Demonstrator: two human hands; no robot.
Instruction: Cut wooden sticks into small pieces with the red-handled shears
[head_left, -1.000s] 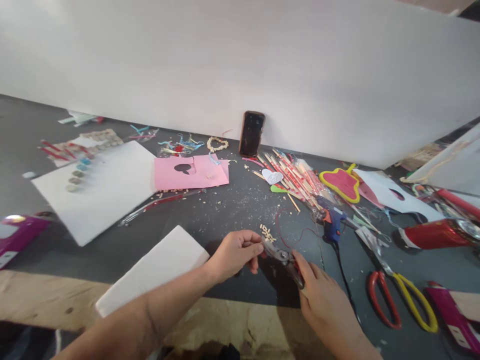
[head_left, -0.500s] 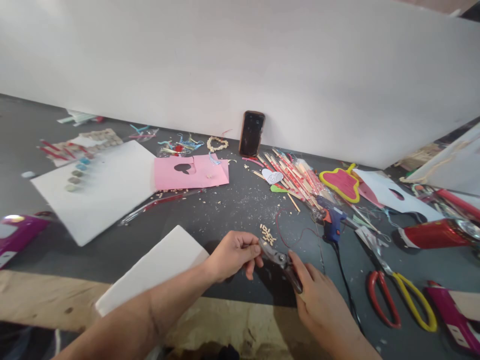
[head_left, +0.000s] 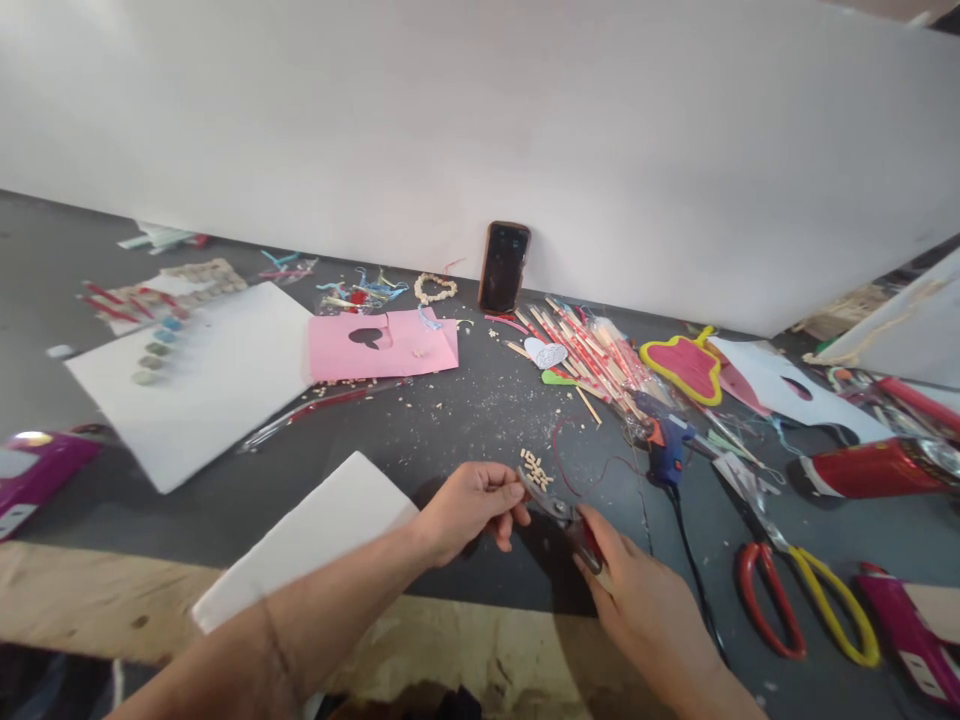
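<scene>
Now cutters (head_left: 558, 508) slightly nearer left hand (head_left: 474, 512)

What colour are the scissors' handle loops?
One red loop, one yellow loop; clearest in the head view.

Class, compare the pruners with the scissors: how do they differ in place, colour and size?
The pruners are in the right hand; the scissors lie on the table. The scissors have one red and one yellow handle; the pruners' partly hidden handles look dark red. The scissors look larger than the pruners. Both have metal blades.
</scene>
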